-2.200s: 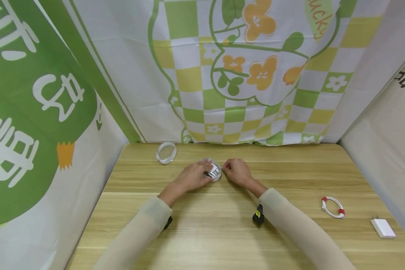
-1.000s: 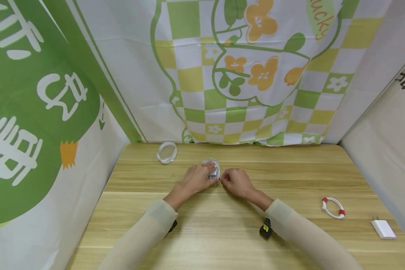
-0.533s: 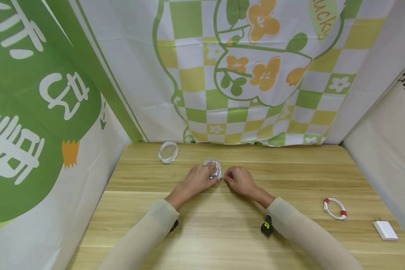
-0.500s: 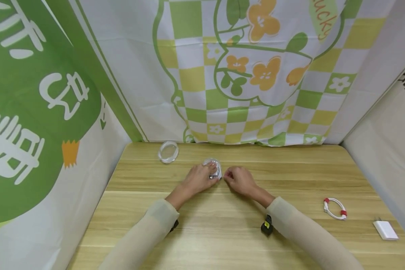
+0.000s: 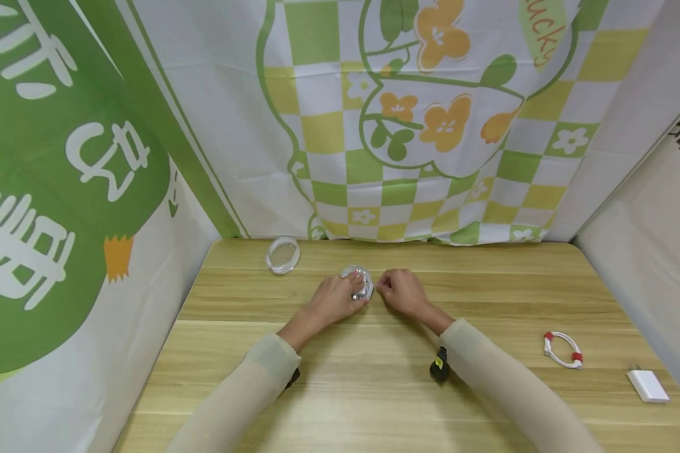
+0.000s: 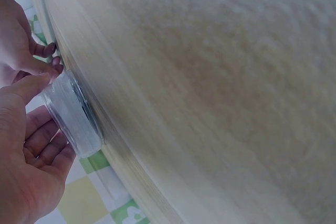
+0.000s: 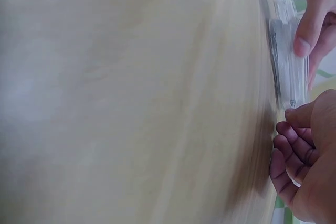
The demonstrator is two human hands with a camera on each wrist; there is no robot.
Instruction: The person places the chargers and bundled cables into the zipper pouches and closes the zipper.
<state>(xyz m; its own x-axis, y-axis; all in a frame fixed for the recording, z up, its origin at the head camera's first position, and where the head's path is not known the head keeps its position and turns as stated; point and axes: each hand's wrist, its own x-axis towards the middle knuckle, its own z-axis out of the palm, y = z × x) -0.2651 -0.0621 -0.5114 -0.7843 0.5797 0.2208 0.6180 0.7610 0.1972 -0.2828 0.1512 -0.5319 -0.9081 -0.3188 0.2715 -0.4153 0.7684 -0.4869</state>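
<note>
A round clear plastic case with a pale coil and a dark part visible inside stands at the back middle of the table. My left hand grips it from the left, fingers over the top and thumb at the near rim. In the left wrist view the case shows side-on, between thumb and fingers. My right hand is at its right rim, fingers curled. In the right wrist view, thumb and forefinger pinch by a small greyish tip at the rim; I cannot tell what the tip is.
A second round clear case lies at the back left. A white cable coiled with red ties lies to the right, and a white charger plug beyond it. A patterned cloth hangs at the wooden table's back edge.
Over the last second my right hand has moved from the near right of the rim toward the back, staying close to it. My left hand keeps its hold; the case has barely moved.
</note>
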